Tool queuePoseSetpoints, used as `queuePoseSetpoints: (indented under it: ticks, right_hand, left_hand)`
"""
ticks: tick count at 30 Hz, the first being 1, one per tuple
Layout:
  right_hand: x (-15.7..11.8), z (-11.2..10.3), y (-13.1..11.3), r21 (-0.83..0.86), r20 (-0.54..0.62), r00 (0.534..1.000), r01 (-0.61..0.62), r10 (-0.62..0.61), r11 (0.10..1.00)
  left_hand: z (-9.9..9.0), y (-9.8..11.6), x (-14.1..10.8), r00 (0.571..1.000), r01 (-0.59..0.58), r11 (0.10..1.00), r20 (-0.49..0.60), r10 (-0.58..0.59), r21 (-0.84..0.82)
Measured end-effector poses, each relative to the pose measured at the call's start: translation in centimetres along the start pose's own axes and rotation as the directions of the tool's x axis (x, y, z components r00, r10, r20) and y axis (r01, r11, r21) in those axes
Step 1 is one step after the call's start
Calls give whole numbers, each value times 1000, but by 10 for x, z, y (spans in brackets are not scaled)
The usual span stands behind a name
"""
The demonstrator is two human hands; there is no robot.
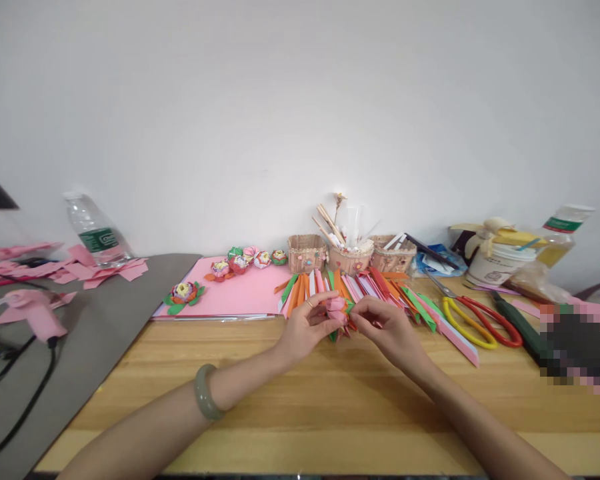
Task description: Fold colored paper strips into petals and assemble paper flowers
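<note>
A pink folded paper flower with green and orange parts is held above the wooden table. My left hand is closed on its left side, thumb below and fingers above. On the flower's right, the fingertips of my right hand pinch its green edge. Just behind both hands lies a row of folded paper strips in orange, pink, green and white. Finished-looking paper flowers rest on a pink sheet at the back left.
Small woven baskets with sticks stand against the wall. Scissors with yellow and red handles lie right, near a paper cup and a bottle. Further left are a pink glue gun, its cable, pink scraps and another bottle.
</note>
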State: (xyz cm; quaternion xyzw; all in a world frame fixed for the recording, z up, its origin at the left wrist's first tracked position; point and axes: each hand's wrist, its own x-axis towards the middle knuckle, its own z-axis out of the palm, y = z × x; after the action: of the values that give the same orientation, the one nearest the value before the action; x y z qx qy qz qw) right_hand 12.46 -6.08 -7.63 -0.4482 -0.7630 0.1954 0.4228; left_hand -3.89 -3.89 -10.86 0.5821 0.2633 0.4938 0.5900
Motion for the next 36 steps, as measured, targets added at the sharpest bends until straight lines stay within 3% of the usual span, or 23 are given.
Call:
queuePoseSetpoints:
  ticks: [10, 13, 18, 21, 28, 36]
  right_hand:
    - [-3, 6, 4, -77, -117, 992, 48, -56, 996]
    - [-2, 3, 1, -22, -82, 996, 27, -29, 999]
    - [1, -6, -3, 131, 119, 991, -69, 54, 989]
    - [2, -9, -2, 189, 181, 980, -122, 88, 974]
    - [3, -8, 3, 224, 204, 972, -159, 113, 962]
    - [0, -2, 4, 159, 136, 989, -74, 52, 984]
  left_hand:
    - [1, 0, 0, 999, 6, 999, -50, -3, 49]
    - [1, 0, -1, 999, -5, 999, -48, 7, 45]
    - [0, 1, 0, 999, -16, 998, -40, 19, 56]
    - [-1, 0, 0, 999, -17, 998, -29, 19, 56]
    - [-1, 1, 0, 1000, -15, 999, 5, 14, 45]
    - [-2, -1, -1, 1000, -1, 1000, -4, 1, 3]
